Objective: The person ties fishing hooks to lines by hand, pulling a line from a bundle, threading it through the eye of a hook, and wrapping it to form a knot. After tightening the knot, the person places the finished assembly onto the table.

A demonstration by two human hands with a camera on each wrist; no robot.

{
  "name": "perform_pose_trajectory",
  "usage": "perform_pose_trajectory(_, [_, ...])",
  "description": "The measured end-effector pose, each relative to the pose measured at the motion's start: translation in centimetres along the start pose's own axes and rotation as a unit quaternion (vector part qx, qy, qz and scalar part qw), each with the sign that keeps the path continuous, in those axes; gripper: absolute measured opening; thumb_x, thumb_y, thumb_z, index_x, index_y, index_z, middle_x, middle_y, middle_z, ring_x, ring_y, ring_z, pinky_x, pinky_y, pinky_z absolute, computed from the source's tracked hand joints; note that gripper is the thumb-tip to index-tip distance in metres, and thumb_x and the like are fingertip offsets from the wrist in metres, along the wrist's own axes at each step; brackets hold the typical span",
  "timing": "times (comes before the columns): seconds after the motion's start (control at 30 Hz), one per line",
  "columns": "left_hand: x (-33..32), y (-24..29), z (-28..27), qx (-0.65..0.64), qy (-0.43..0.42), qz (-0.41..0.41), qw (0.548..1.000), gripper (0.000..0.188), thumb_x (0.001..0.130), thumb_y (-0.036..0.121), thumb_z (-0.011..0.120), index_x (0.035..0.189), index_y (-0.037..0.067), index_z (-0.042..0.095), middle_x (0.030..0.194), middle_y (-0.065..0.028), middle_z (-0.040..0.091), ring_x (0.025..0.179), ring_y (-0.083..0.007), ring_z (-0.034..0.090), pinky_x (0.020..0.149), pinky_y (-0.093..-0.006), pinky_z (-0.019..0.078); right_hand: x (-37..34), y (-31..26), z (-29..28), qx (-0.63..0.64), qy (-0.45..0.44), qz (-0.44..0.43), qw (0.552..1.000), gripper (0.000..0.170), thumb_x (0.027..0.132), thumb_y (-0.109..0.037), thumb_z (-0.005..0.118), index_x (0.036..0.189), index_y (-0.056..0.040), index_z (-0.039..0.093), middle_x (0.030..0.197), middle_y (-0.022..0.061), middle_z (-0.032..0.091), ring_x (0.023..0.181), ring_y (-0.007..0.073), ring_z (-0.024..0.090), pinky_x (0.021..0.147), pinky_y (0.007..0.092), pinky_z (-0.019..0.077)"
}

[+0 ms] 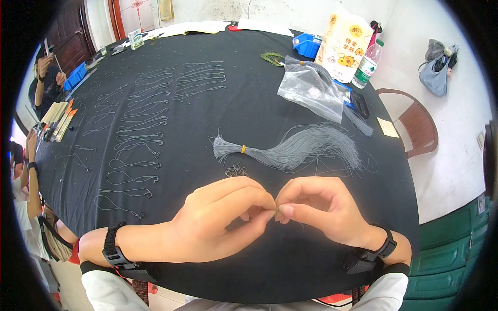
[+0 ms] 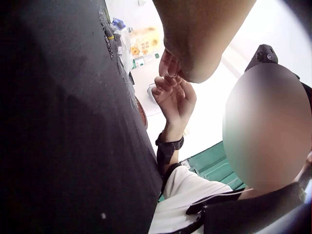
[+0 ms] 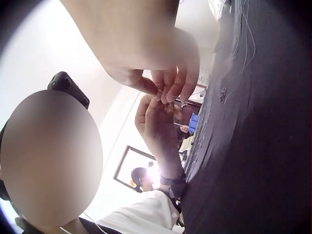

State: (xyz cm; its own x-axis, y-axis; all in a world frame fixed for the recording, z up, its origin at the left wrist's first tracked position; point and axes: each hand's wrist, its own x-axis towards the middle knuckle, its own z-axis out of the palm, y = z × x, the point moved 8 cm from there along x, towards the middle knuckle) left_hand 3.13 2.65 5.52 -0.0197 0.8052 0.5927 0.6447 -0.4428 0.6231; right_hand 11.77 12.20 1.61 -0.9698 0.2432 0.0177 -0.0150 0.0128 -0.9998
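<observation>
Both hands meet fingertip to fingertip close to the table's near side. The left hand [image 1: 223, 217] pinches a thin line [image 1: 278, 209] between thumb and forefinger. Against it, the right hand [image 1: 321, 207] pinches the same spot with its thumb and curled fingers. Most of the line is hidden by the fingertips, and I cannot tell whether a small metal piece is held with it. Just beyond the left hand lies a little pile of small dark metal pieces [image 1: 236, 170]. Behind the hands stretches a bundle of grey line [image 1: 306, 147], tied with a yellow band [image 1: 243, 149].
Looped lines [image 1: 140, 124] lie in rows on the black tablecloth [image 1: 194, 140] at left. A clear plastic bag [image 1: 311, 90], tissue pack [image 1: 345, 44], water bottle [image 1: 368, 65] and blue bin [image 1: 306, 45] stand back right. Other people sit along the left edge.
</observation>
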Motion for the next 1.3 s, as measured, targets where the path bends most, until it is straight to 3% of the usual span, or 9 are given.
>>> perform_pose_trajectory(0.17, [0.1,-0.2,0.2,-0.026,-0.016,-0.031,0.999,0.017,0.073,-0.008,0.068,0.089,-0.001,0.064,0.084,-0.0105,0.065,0.07,-0.0163,0.064,0.058,-0.0254,0.0507,0.0,0.0,0.0,-0.002,0.001,-0.003,1.0,0.013,0.09,-0.009,0.06,0.094,0.0026,0.064,0.086,0.0038,0.065,0.082,0.0084,0.061,0.077,0.0239,0.0496])
perform_pose_trajectory(0.87, [-0.1,0.0,0.0,0.03,0.005,0.008,1.0,0.016,0.074,-0.007,0.068,0.088,-0.001,0.063,0.082,-0.0098,0.064,0.069,-0.0172,0.063,0.057,-0.0258,0.0496,-0.1,-0.5,0.1,-0.06,0.027,-0.027,0.998,0.014,0.09,-0.011,0.06,0.094,0.0023,0.064,0.084,0.0044,0.065,0.075,0.0089,0.062,0.07,0.023,0.05])
perform_pose_trajectory(1.0, [0.3,-0.5,-1.0,0.029,0.006,-0.038,0.999,0.014,0.076,-0.007,0.067,0.089,-0.002,0.063,0.081,-0.0102,0.064,0.07,-0.0149,0.063,0.059,-0.0245,0.0499,0.3,-0.8,-0.4,-0.046,0.012,0.004,0.999,0.014,0.09,-0.011,0.061,0.093,0.002,0.064,0.084,0.0043,0.066,0.075,0.0094,0.063,0.07,0.0237,0.05])
perform_pose_trajectory(1.07, [0.3,-2.0,-1.8,-0.047,0.025,-0.103,0.993,0.009,0.081,-0.006,0.064,0.09,-0.004,0.063,0.083,-0.0087,0.063,0.073,-0.0116,0.062,0.061,-0.0237,0.0506,0.4,-0.8,-1.1,-0.054,0.003,0.01,0.998,0.014,0.09,-0.011,0.062,0.093,0.0019,0.064,0.083,0.0044,0.066,0.075,0.0097,0.063,0.07,0.0241,0.0501])
perform_pose_trajectory(1.13, [0.2,-3.9,-2.6,-0.152,0.076,-0.21,0.963,0.007,0.087,-0.001,0.061,0.091,-0.005,0.063,0.083,-0.0071,0.063,0.071,-0.0088,0.06,0.06,-0.0224,0.0509,0.6,-0.8,-2.4,-0.086,-0.003,0.008,0.996,0.014,0.089,-0.011,0.062,0.092,0.0018,0.064,0.082,0.0046,0.066,0.075,0.0098,0.063,0.07,0.0244,0.0501])
perform_pose_trajectory(1.3, [0.2,-7.7,-4.8,-0.266,0.124,-0.279,0.914,0.011,0.088,0.01,0.061,0.09,-0.001,0.064,0.08,-0.0058,0.063,0.069,-0.01,0.061,0.054,-0.024,0.0522,0.3,-0.7,-7.6,-0.198,0.019,-0.011,0.98,0.011,0.089,-0.009,0.062,0.09,0.0017,0.065,0.085,0.0059,0.066,0.075,0.0115,0.063,0.07,0.0249,0.0503])
